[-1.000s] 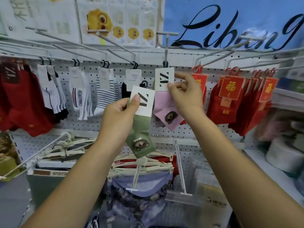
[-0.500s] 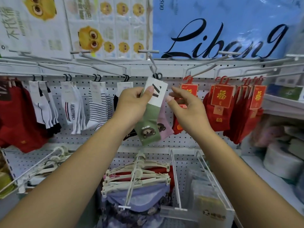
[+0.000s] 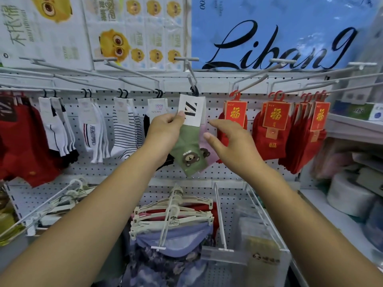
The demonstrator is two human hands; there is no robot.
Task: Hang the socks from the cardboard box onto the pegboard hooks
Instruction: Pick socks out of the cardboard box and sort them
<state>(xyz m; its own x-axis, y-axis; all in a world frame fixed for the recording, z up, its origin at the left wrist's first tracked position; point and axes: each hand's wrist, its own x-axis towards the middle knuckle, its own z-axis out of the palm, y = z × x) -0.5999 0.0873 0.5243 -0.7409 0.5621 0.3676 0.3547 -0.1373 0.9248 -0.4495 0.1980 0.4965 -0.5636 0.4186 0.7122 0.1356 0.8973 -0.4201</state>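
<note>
A green sock (image 3: 189,151) with a brown bear face and a white card label hangs by its black hanger from the centre pegboard hook (image 3: 191,79). My left hand (image 3: 165,129) pinches the card's lower left corner. Behind the green sock hangs a pink sock (image 3: 207,150) with the same bear, mostly covered. My right hand (image 3: 230,141) hovers just right of the two socks with fingers spread, holding nothing. The cardboard box is out of view.
White, striped and black socks (image 3: 124,131) hang on hooks to the left, red socks (image 3: 275,129) with gold-lettered cards to the right. Long bare hook arms (image 3: 132,73) jut out above. Below are clothes on hangers (image 3: 172,216) and a wire divider (image 3: 220,216). Shelves with rolls stand at right.
My left hand lifted the green sock up and onto the centre hook in front of the pink one. My right hand let go of the pink sock's card and opened.
</note>
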